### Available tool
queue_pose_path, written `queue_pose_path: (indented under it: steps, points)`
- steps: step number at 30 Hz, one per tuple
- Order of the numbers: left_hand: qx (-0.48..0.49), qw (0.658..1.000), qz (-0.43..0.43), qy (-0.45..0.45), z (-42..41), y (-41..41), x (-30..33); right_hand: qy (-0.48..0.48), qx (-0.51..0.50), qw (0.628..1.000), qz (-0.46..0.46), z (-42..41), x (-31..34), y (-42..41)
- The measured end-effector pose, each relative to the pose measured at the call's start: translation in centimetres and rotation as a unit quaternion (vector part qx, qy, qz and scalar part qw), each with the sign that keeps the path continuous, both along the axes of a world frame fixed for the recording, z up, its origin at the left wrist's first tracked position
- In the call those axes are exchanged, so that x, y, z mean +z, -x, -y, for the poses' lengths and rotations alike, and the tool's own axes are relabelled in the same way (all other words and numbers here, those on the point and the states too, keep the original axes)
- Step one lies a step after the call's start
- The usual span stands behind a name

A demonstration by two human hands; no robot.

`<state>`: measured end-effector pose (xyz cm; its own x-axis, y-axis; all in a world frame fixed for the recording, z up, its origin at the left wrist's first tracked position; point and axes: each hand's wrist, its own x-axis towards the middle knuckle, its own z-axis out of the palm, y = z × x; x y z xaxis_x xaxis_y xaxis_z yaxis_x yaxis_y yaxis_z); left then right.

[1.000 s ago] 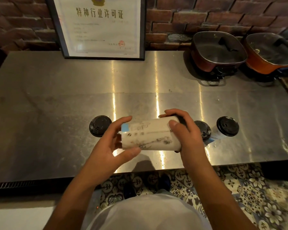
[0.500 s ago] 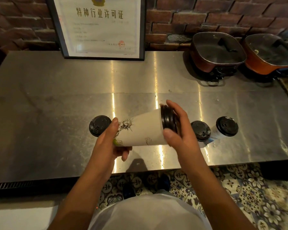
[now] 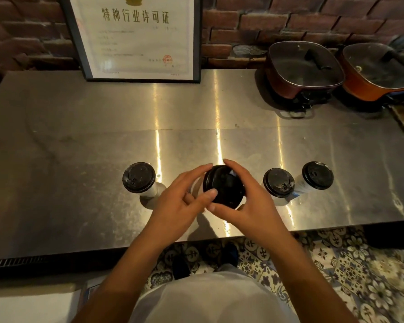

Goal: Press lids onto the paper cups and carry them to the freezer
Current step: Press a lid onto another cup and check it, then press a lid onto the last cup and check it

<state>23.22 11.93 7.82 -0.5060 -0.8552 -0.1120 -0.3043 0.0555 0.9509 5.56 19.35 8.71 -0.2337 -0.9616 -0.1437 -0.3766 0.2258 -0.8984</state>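
On the brushed steel counter point(image 3: 79, 148), a white paper cup with a black plastic lid point(image 3: 139, 180) is seen at the left, standing apart from the hands. At the centre, a lidded paper cup point(image 3: 223, 186) is held upright, gripped from both sides: the left hand point(image 3: 182, 206) is curled around its left rim, thumb laid on the lid, while the right hand point(image 3: 252, 206) is wrapped around its right edge. Two more black-lidded paper cups point(image 3: 279, 185) are placed close together at the right. Two red lidded pans point(image 3: 303, 68) are set at the back right.
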Motion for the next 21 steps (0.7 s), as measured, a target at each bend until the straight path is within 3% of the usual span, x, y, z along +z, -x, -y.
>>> queue_pose_path:
  steps: [4,10,14,21]
  points:
    - [0.029,0.996,-0.053,-0.064,0.4,0.6,-1.7,-0.011,-0.050,0.987,0.152,-0.1,-2.0,1.9]
    - [-0.030,0.994,0.024,-0.100,1.0,4.2,-8.3,-0.070,-0.102,0.992,-0.022,0.3,-8.8,4.0]
    - [-0.012,0.990,0.027,-0.140,1.8,6.4,-10.7,-0.095,-0.116,0.981,-0.123,0.8,-10.8,4.3]
    - [0.036,0.989,0.109,-0.098,2.3,7.7,-11.9,-0.125,-0.099,0.974,-0.163,1.9,-12.0,4.3]
